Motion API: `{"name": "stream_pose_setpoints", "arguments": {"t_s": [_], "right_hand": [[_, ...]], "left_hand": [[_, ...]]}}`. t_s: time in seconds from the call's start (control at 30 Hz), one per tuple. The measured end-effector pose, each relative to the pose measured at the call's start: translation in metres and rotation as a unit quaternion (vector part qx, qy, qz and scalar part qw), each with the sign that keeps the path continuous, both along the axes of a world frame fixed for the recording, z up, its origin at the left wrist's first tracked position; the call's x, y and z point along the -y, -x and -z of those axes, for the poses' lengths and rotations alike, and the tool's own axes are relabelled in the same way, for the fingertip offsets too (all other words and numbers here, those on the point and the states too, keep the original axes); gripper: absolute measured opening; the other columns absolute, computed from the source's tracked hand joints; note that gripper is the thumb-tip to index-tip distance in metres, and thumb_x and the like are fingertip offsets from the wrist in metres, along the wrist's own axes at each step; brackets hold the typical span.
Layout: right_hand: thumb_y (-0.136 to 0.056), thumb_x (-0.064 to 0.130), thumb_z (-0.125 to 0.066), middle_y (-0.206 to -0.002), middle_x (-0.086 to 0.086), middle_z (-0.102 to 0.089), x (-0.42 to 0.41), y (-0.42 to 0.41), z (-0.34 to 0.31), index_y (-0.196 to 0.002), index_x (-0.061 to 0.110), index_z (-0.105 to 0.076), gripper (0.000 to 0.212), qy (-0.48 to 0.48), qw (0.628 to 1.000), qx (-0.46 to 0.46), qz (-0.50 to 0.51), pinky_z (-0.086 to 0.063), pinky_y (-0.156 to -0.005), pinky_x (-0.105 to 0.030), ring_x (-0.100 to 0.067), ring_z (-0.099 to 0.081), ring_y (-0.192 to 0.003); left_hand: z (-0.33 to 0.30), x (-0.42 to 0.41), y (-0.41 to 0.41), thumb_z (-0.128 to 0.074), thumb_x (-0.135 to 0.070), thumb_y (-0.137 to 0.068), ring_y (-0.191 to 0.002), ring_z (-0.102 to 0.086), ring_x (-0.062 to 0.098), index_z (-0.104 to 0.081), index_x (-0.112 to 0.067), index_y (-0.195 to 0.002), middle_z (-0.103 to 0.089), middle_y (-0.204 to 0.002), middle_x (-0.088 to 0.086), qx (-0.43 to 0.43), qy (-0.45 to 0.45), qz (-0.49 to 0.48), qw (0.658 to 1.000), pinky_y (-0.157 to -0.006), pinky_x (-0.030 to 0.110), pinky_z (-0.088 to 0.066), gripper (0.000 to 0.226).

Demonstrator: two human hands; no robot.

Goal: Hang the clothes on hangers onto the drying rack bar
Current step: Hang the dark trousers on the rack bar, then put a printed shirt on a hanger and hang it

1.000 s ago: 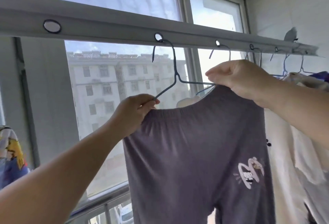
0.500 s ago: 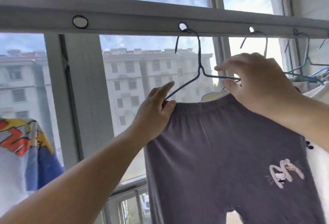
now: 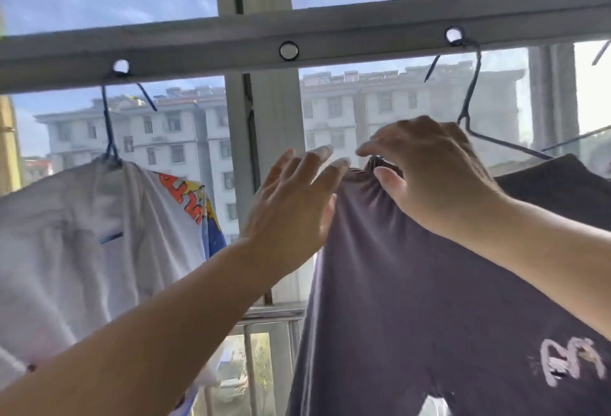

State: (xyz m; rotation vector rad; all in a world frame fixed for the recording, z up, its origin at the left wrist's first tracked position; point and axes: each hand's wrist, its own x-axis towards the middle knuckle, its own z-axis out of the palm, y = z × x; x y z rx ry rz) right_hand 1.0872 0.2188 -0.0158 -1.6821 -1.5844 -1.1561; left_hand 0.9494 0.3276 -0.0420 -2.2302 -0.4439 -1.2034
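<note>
Change since half a second ago: left hand (image 3: 291, 207) has let go, fingers now straight beside the waistband; right hand (image 3: 429, 174) has shifted to the left corner and pinches it. Wire hanger (image 3: 471, 98) hooks a hole in the rack bar (image 3: 330, 35) at 1 o'clock. Grey trousers (image 3: 413, 300) hang below, right edge cropped, pale print blurred. White shirt (image 3: 82, 234) at 9 o'clock.

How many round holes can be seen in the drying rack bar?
3: left hole holds the blue hanger, middle hole is free, right hole holds the dark hanger. More may lie outside the frame.
</note>
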Motion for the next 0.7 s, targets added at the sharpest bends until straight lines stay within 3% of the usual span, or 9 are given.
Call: {"name": "stream_pose_setpoints", "arguments": {"t_s": [0.1,0.2,0.33,0.43,0.5,0.6,0.7], "right_hand": [[-0.093,0.029,-0.049,-0.133,0.012,-0.049,-0.006,0.021,-0.001,-0.124,0.034,-0.051,0.032,0.027,0.997,-0.027,-0.068,-0.024,-0.104,-0.031,-0.012,-0.038,-0.126],[-0.092,0.03,-0.05,-0.132,0.01,-0.051,-0.009,0.043,-0.003,-0.124,0.033,-0.051,0.032,0.059,0.989,-0.048,-0.129,-0.028,-0.102,-0.03,-0.01,-0.042,-0.122],[-0.092,0.028,-0.052,-0.133,0.006,-0.052,-0.012,0.077,-0.007,-0.126,0.03,-0.052,0.034,0.102,0.971,-0.095,-0.194,-0.03,-0.102,-0.03,-0.012,-0.043,-0.124],[-0.091,0.028,-0.053,-0.13,0.003,-0.055,-0.014,0.106,-0.005,-0.125,0.029,-0.053,0.034,0.139,0.956,-0.12,-0.23,-0.036,-0.101,-0.032,-0.016,-0.048,-0.12],[-0.091,0.028,-0.053,-0.129,0.002,-0.056,-0.016,0.121,-0.003,-0.125,0.027,-0.054,0.034,0.16,0.944,-0.14,-0.251,-0.04,-0.099,-0.033,-0.017,-0.052,-0.117],[-0.093,0.027,-0.051,-0.124,-0.002,-0.06,-0.019,0.141,-0.006,-0.124,0.023,-0.056,0.032,0.187,0.925,-0.181,-0.278,-0.044,-0.092,-0.029,-0.02,-0.056,-0.112],[-0.096,0.029,-0.046,-0.116,-0.006,-0.065,-0.025,0.165,-0.015,-0.12,0.014,-0.059,0.032,0.2,0.903,-0.242,-0.294,-0.042,-0.081,-0.024,-0.023,-0.059,-0.104]], "left_hand": [[-0.007,0.011,0.034,-0.058,-0.014,-0.079,-0.114,-0.056,0.03,-0.053,-0.01,-0.122,-0.056,-0.127,0.015,0.016,-0.068,-0.1,0.993,-0.108,0.051,-0.028,0.043],[-0.015,0.024,0.065,-0.052,-0.016,-0.079,-0.118,-0.054,0.027,-0.054,-0.011,-0.121,-0.056,-0.127,0.012,0.055,-0.069,-0.179,0.98,-0.11,0.049,-0.02,0.042],[-0.016,0.038,0.112,-0.067,-0.011,-0.071,-0.121,-0.051,0.028,-0.057,-0.009,-0.119,-0.056,-0.126,0.015,0.078,-0.063,-0.29,0.952,-0.109,0.052,-0.017,0.049],[-0.017,0.056,0.145,-0.055,-0.01,-0.08,-0.125,-0.044,0.03,-0.049,-0.008,-0.125,-0.05,-0.129,0.017,0.083,0.008,-0.392,0.916,-0.111,0.054,-0.013,0.045],[-0.02,0.064,0.156,-0.043,-0.015,-0.087,-0.122,-0.044,0.03,-0.041,-0.011,-0.127,-0.048,-0.128,0.013,0.076,0.096,-0.435,0.892,-0.109,0.05,-0.019,0.04],[-0.024,0.071,0.167,-0.042,-0.014,-0.089,-0.107,-0.052,0.031,-0.042,-0.009,-0.118,-0.052,-0.116,0.012,0.086,0.189,-0.407,0.89,-0.087,0.041,-0.04,0.03],[-0.029,0.066,0.179,-0.044,-0.006,-0.088,-0.107,-0.054,0.03,-0.044,-0.009,-0.124,-0.056,-0.119,0.012,0.139,0.261,-0.314,0.902,-0.08,0.036,-0.043,0.036]]}}
